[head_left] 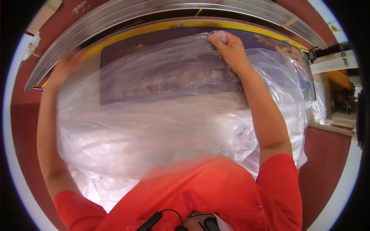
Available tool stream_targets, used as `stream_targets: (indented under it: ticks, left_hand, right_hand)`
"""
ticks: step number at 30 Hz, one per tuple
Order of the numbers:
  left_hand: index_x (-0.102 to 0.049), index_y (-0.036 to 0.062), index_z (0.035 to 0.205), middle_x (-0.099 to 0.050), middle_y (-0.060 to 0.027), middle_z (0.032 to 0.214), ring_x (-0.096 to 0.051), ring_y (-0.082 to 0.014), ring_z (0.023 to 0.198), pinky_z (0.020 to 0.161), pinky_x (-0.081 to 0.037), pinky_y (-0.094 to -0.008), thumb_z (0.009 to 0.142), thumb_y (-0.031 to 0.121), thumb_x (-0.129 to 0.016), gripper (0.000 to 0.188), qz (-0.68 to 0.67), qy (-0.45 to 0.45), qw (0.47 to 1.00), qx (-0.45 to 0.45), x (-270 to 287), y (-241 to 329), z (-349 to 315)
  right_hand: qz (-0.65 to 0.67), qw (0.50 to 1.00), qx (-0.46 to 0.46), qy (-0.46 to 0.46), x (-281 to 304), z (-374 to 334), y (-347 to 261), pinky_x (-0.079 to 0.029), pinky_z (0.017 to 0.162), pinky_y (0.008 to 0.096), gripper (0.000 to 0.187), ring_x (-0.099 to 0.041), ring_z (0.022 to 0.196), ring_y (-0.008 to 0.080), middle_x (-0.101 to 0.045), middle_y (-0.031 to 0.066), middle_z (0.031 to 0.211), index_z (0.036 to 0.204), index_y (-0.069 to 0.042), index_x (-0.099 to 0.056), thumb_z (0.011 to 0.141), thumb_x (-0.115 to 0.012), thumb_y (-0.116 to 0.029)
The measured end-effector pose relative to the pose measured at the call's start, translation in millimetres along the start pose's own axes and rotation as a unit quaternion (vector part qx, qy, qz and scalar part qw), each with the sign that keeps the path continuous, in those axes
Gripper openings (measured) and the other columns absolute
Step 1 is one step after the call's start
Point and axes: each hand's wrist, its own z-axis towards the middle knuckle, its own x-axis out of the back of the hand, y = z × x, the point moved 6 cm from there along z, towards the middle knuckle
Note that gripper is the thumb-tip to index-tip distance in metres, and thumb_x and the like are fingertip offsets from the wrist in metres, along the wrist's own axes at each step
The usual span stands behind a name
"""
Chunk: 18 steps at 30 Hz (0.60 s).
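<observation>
A large clear plastic sheet (pixel 146 131) stretches across in front of me, its lower part blurred near my red shirt. My right hand (pixel 230 50) is closed at the far edge of the sheet, pinching a bunched bit of plastic between thumb and fingers. At the far left my left hand (pixel 69 69) is raised beside the sheet's left edge. Motion smears its fingers, so whether it grips the plastic cannot be told. Beneath the sheet lies a dark purple mat (pixel 131 84) with gold lettering and a gold pattern at its right end.
Behind the mat runs a yellow strip (pixel 150 27) with small metal clips, and beyond it a curved-looking silver metal rail (pixel 154 10). More crumpled clear plastic (pixel 277 92) is heaped on the right. A white frame piece (pixel 331 63) and machine parts stand at far right. The floor (pixel 323 161) is dark red.
</observation>
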Motion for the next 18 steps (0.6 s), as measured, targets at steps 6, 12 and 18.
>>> stream_targets:
  ticks: [6,12,18]
  left_hand:
    - [-0.053,0.0037,0.072,-0.053,-0.007,0.062,-0.05,-0.0152,0.057,0.054,-0.039,-0.0289,0.073,0.022,-0.055,0.018,-0.324,0.113,0.937,-0.067,-127.1,209.4,75.0]
    - [-0.041,0.0068,0.061,-0.033,0.0047,0.057,-0.03,-0.0045,0.054,0.046,-0.026,-0.0207,0.075,0.014,-0.048,0.018,-0.371,-0.118,0.914,-0.113,-113.8,168.2,-28.7]
    - [-0.041,0.0059,0.063,-0.03,0.0063,0.056,-0.027,-0.0034,0.053,0.045,-0.023,-0.0197,0.079,0.013,-0.049,0.019,-0.155,0.074,0.965,0.201,-32.3,-111.7,-163.5]
  right_hand:
    - [0.077,0.991,0.075,0.079,2.3,-8.5,-18.0,-0.034,0.05,0.021,0.016,-0.039,0.052,0.0057,-0.047,-0.0034,0.059,0.072,-0.005,-0.055,0.072,-0.06,-0.021]
    - [-0.48,0.834,0.199,0.189,114.8,-70.3,-3.6,-0.038,0.059,0.0315,0.022,-0.046,0.066,0.0212,-0.047,0.0057,0.07,0.074,-0.009,-0.051,0.069,-0.061,-0.028]
    - [-0.529,0.82,0.213,-0.045,11.9,-109.6,-17.9,-0.015,0.096,0.0423,0.06,-0.021,0.119,0.0289,-0.029,0.0115,0.125,0.121,-0.012,-0.032,0.074,-0.045,-0.048]
